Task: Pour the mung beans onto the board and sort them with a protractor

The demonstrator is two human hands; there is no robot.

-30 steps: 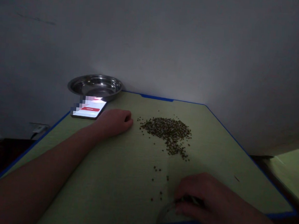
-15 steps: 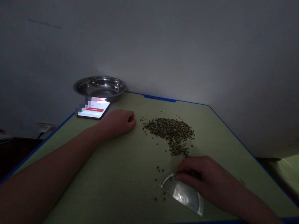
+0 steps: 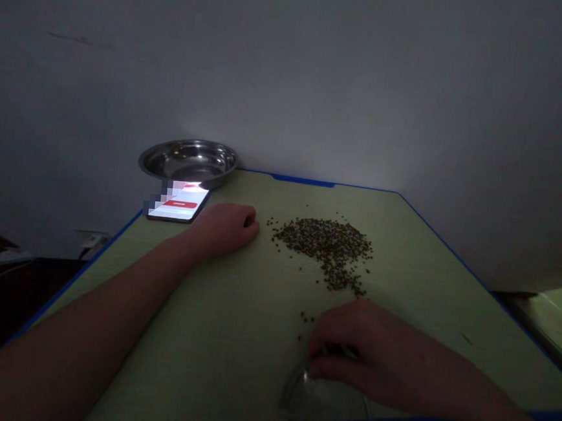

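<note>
My left hand point(image 3: 224, 227) rests on the green table point(image 3: 214, 322) with its fingers curled in, nothing visible in it, just left of a pile of small dark green beans point(image 3: 328, 241). My right hand point(image 3: 360, 346) lies near the front edge, fingers bent over the rim of a shiny metal dish point(image 3: 319, 398) that sticks out beneath it. A few stray beans point(image 3: 307, 318) lie just beyond that hand.
A steel bowl point(image 3: 189, 160) stands at the table's far left corner against the wall. A lit phone point(image 3: 178, 204) lies in front of it, close to my left hand. The table has a blue rim point(image 3: 307, 181). The room is dim.
My right hand has slid left and back toward the front edge, dragging the metal dish with it. My left hand has stayed put.
</note>
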